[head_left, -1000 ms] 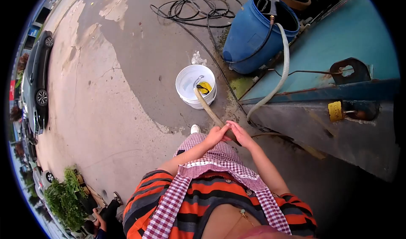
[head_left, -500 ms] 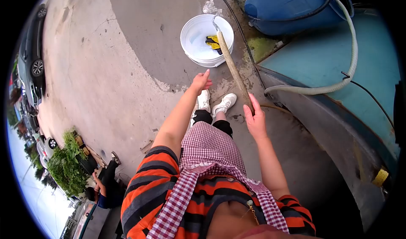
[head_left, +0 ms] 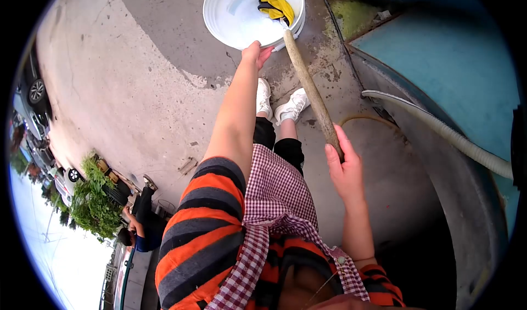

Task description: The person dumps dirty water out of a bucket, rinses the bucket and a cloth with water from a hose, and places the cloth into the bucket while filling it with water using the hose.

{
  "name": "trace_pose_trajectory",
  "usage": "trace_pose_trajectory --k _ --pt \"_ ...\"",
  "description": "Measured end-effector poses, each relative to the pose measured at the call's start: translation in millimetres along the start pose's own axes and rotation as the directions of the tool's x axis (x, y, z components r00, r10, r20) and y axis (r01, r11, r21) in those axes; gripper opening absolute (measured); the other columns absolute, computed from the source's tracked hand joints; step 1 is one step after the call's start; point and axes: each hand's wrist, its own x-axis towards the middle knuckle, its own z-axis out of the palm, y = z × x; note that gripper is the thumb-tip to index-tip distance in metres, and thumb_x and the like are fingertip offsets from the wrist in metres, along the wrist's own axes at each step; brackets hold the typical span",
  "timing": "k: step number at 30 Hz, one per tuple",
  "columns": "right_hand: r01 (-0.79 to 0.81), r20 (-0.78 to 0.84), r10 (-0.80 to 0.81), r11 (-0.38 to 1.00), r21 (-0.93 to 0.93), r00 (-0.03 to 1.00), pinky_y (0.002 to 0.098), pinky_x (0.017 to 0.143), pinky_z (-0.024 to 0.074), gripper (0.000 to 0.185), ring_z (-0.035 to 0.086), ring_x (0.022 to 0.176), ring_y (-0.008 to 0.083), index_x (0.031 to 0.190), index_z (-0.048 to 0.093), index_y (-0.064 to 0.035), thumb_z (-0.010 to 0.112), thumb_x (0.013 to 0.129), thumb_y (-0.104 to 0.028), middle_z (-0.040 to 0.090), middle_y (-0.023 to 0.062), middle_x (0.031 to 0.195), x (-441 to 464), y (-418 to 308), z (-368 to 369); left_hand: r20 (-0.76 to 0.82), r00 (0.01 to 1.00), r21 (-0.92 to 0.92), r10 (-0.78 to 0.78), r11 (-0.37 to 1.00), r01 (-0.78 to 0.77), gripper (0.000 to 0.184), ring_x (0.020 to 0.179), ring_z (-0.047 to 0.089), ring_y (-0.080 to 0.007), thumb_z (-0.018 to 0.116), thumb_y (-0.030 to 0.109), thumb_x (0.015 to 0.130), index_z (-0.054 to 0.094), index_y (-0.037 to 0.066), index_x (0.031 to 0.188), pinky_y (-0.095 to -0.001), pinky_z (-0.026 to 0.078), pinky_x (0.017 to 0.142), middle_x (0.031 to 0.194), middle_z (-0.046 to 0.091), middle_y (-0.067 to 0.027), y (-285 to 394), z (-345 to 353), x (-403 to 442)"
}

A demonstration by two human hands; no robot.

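Note:
My left hand [head_left: 257, 54] is at the near rim of the white bucket [head_left: 237, 15], its fingers curled at the edge. A yellow and dark cloth item [head_left: 279, 8], perhaps a glove, lies inside the bucket. My right hand [head_left: 346, 164] is wrapped round the lower end of a long wooden handle [head_left: 310, 88]. The handle slants up to the bucket, and its far end is over the bucket's rim by the yellow item. What is fixed to that far end is mostly hidden.
A teal metal surface [head_left: 439, 63] with a pale ribbed hose [head_left: 455, 137] stands at the right. A dark hose [head_left: 336, 27] runs along the ground. A person [head_left: 144, 222] sits at lower left near a green plant [head_left: 93, 206]. Parked cars are at far left.
My left hand has left the handle and reached forward to the bucket's rim. My right hand keeps the handle. The bucket now appears nearer and larger, and the blue barrel has mostly left the view.

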Motion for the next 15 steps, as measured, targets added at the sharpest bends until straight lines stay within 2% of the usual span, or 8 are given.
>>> trace_pose_trajectory --k 4,7,8,10,11,13,15 --pt "-0.017 0.01 0.017 0.999 -0.047 1.0 0.026 0.065 0.0454 0.038 0.057 0.071 0.012 0.122 0.046 -0.0054 0.054 0.086 -0.014 0.061 0.0135 0.082 -4.6 -2.1 1.7 0.06 0.994 -0.066 -0.086 0.994 0.09 0.023 0.093 0.057 -0.0283 0.041 0.007 0.085 0.037 -0.006 0.104 -0.0345 0.054 0.07 0.101 0.052 -0.023 -42.8 -26.8 -30.3" --pt "-0.127 0.08 0.138 0.983 -0.135 0.987 0.029 0.063 0.0459 0.037 0.06 0.069 0.0182 0.122 0.046 -0.0077 0.054 0.086 -0.017 0.061 0.0155 0.08 -1.0 -6.9 3.3 0.109 0.974 -0.187 -0.201 0.958 0.219 0.024 0.091 0.059 -0.0285 0.043 0.005 0.085 0.039 -0.005 0.106 -0.0323 0.052 0.069 0.101 0.053 -0.021 -102.6 -58.3 -40.7" --pt "-0.098 0.066 0.109 0.982 -0.159 0.992 0.03 0.062 0.0459 0.037 0.06 0.068 0.0206 0.121 0.047 -0.0081 0.053 0.086 -0.019 0.061 0.0161 0.079 0.5 -4.5 5.7 0.136 0.963 -0.209 -0.232 0.944 0.257 0.024 0.092 0.058 -0.0282 0.043 0.005 0.085 0.039 -0.004 0.106 -0.0328 0.051 0.071 0.103 0.052 -0.0207 -120.0 -66.7 -45.9" --pt "-0.048 0.048 0.06 0.975 -0.215 0.997 0.0321 0.061 0.046 0.037 0.061 0.068 0.0255 0.121 0.047 -0.0091 0.053 0.087 -0.022 0.061 0.0174 0.078 -0.1 0.3 11.2 0.095 0.958 -0.206 -0.27 0.936 0.284 0.025 0.093 0.058 -0.0274 0.044 0.008 0.086 0.039 -0.004 0.109 -0.0325 0.051 0.069 0.108 0.051 -0.0186 -139.1 -72.0 -70.2" --pt "-0.123 0.076 0.146 0.96 -0.251 0.986 0.0351 0.062 0.0461 0.038 0.06 0.069 0.0316 0.121 0.046 -0.0102 0.052 0.087 -0.025 0.061 0.0185 0.079 0.0 -6.0 12.0 0.066 0.96 -0.182 -0.271 0.943 0.279 0.026 0.093 0.057 -0.0268 0.044 0.01 0.087 0.039 -0.003 0.109 -0.0329 0.05 0.071 0.109 0.05 -0.0177 -145.9 -75.0 -78.3" --pt "-0.121 0.085 0.15 0.952 -0.283 0.985 0.036 0.061 0.0461 0.038 0.06 0.069 0.0319 0.121 0.047 -0.0109 0.052 0.087 -0.026 0.061 0.0186 0.079 -1.8 -4.0 15.6 0.011 0.962 -0.131 -0.271 0.954 0.271 0.027 0.094 0.057 -0.0256 0.043 0.014 0.089 0.04 -0.003 0.11 -0.0336 0.049 0.074 0.112 0.05 -0.016 -158.0 -78.9 -92.3" --pt "-0.115 0.102 0.153 0.945 -0.307 0.983 0.0388 0.061 0.0461 0.039 0.06 0.07 0.034 0.122 0.046 -0.0122 0.051 0.087 -0.028 0.061 0.019 0.077 -3.9 -1.7 17.0 0.104 0.944 -0.028 -0.313 0.948 0.317 0.031 0.094 0.056 -0.024 0.041 0.022 0.091 0.04 -0.001 0.112 -0.0341 0.048 0.076 0.113 0.049 -0.0145 -157.0 -75.3 -117.3"
